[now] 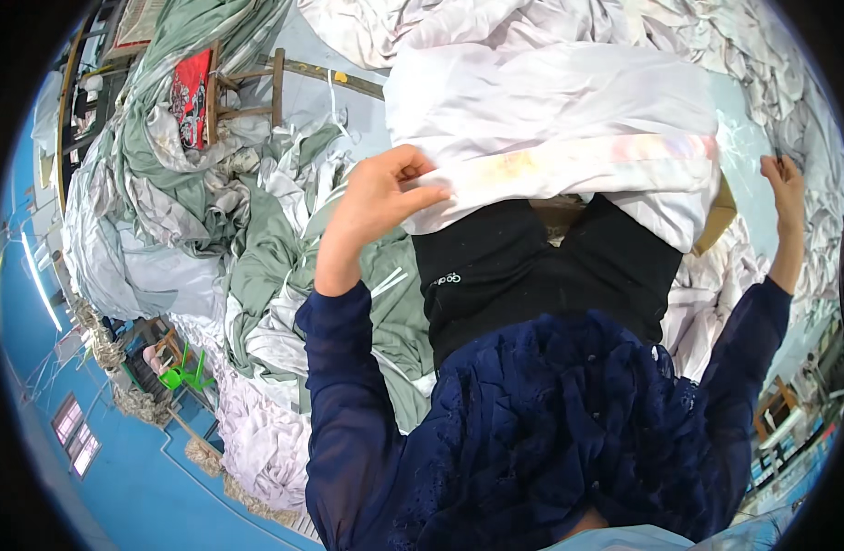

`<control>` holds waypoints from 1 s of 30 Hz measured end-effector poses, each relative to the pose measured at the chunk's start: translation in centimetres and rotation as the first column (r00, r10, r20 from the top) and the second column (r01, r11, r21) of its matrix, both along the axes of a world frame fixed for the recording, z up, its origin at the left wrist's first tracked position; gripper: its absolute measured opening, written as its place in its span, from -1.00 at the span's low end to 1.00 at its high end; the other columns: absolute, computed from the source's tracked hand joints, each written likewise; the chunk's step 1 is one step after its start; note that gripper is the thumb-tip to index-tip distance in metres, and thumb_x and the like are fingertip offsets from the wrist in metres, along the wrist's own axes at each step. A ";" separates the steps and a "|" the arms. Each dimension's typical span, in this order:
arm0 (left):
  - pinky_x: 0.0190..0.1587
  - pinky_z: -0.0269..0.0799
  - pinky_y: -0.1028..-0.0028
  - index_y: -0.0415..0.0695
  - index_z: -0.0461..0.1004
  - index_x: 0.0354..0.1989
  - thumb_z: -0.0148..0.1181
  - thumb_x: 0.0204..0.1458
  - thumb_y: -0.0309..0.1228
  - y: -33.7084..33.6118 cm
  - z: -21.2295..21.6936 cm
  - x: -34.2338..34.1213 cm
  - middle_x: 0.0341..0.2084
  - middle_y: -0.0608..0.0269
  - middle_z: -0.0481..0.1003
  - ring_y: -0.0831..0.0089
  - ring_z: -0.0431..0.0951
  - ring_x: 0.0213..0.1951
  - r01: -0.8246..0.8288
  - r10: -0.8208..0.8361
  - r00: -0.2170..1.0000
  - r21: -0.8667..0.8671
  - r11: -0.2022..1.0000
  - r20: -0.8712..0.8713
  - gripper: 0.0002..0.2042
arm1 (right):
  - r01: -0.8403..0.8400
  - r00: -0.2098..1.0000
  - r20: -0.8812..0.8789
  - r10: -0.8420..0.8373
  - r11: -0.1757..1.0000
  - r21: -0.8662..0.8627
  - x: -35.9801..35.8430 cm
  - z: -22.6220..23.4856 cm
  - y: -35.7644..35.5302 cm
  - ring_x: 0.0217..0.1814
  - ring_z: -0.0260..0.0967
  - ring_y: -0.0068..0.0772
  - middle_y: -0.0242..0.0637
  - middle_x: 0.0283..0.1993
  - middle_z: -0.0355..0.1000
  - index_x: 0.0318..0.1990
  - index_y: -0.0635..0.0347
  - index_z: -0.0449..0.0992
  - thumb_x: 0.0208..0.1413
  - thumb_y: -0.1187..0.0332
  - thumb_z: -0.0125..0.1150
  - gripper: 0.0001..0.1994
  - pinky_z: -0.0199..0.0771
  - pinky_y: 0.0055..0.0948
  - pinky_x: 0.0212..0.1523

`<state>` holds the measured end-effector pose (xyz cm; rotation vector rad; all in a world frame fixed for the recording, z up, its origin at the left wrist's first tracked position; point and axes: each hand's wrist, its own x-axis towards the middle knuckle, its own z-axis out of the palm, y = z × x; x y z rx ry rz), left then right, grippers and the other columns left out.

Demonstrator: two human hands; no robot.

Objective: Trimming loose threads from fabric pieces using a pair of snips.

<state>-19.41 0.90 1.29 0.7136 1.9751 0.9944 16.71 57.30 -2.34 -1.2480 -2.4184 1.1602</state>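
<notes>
Both of your hands were on the white cloth [551, 110], which lay spread across your lap over the black trousers [532, 275]. Your left hand [381, 197] pinched its folded near edge between thumb and fingers. Your right hand [786, 184], well apart at the far side, closed on the cloth's thin corner. Heaps of green fabric [284, 266] and pale fabric [257, 432] lay on the floor to your left, near a wooden frame [247, 87].

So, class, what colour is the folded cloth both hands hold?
White folded cloth, with a faint pastel band; head view.
</notes>
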 end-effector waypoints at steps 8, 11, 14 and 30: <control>-0.39 0.40 0.21 -0.16 0.62 -0.39 0.29 -0.04 -0.20 7.4 1.5 3.8 -0.51 0.04 0.58 0.07 0.58 -0.42 0.112 -0.173 0.916 -0.185 0.976 -0.363 -0.75 | -0.335 0.924 -0.312 0.221 0.861 -0.382 -12.9 3.5 -26.0 -0.30 0.37 -0.75 -0.46 -0.28 0.50 -0.12 0.26 0.52 0.18 0.51 0.18 -0.86 0.32 -0.71 -0.33; -0.41 0.40 0.29 -0.20 0.63 -0.42 0.29 -0.03 -0.26 7.4 0.3 4.6 -0.57 0.09 0.57 0.18 0.56 -0.50 0.055 -0.081 0.978 -0.138 0.989 -0.193 -0.77 | -0.418 0.896 -0.345 0.281 0.798 -0.435 -15.6 3.0 -31.3 -0.22 0.41 -0.67 -0.40 -0.18 0.52 -0.05 0.32 0.50 0.17 0.53 0.20 -0.80 0.42 -0.64 -0.18; -0.43 0.37 0.45 -0.25 0.63 -0.42 0.28 -0.01 -0.37 7.2 -0.7 5.6 -0.61 0.21 0.56 0.45 0.51 -0.55 -0.086 0.084 0.995 0.022 0.996 0.058 -0.83 | -0.441 0.876 -0.388 0.287 0.804 -0.400 -16.0 2.8 -34.3 -0.18 0.41 -0.65 -0.34 -0.14 0.52 0.03 0.30 0.47 0.20 0.48 0.20 -0.74 0.42 -0.62 -0.15; -0.49 0.26 0.60 -0.30 0.61 -0.29 0.14 0.09 -0.56 5.7 -0.8 7.4 -0.59 0.37 0.53 0.70 0.36 -0.54 -0.164 0.127 0.973 0.186 0.969 0.195 -0.87 | -0.481 0.716 -0.474 0.512 0.854 0.197 -17.3 1.7 -35.7 -0.38 0.51 -0.23 -0.17 -0.37 0.49 -0.22 0.28 0.56 -0.15 0.65 0.34 -0.73 0.49 -0.42 -0.39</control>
